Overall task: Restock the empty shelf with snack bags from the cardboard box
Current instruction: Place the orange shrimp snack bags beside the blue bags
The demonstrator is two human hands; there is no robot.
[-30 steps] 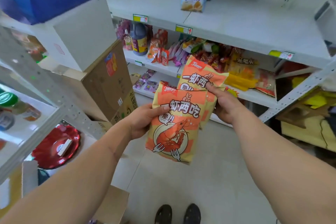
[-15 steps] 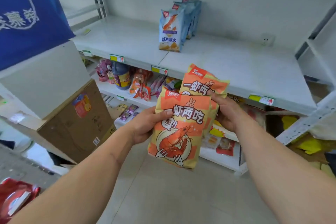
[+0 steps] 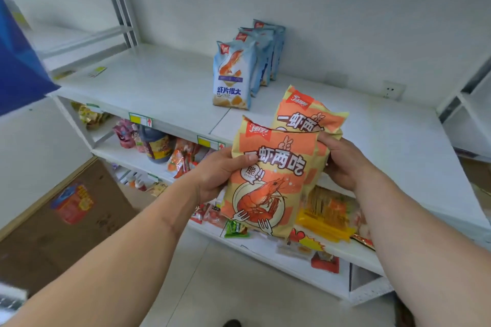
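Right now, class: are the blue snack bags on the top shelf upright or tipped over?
Upright. The blue snack bags stand on their bottom edges in a row on the top shelf, logos uppermost.

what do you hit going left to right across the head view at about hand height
cardboard box → dark sauce bottle → left hand → front orange shrimp snack bag → right hand → bare right end of the white shelf

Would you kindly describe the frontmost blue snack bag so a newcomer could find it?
Look at the top white shelf, which is mostly bare. Near its middle stands a short row of blue bags running back toward the wall. The frontmost blue bag is the one whose whole shrimp picture shows, nearest the shelf's front edge.
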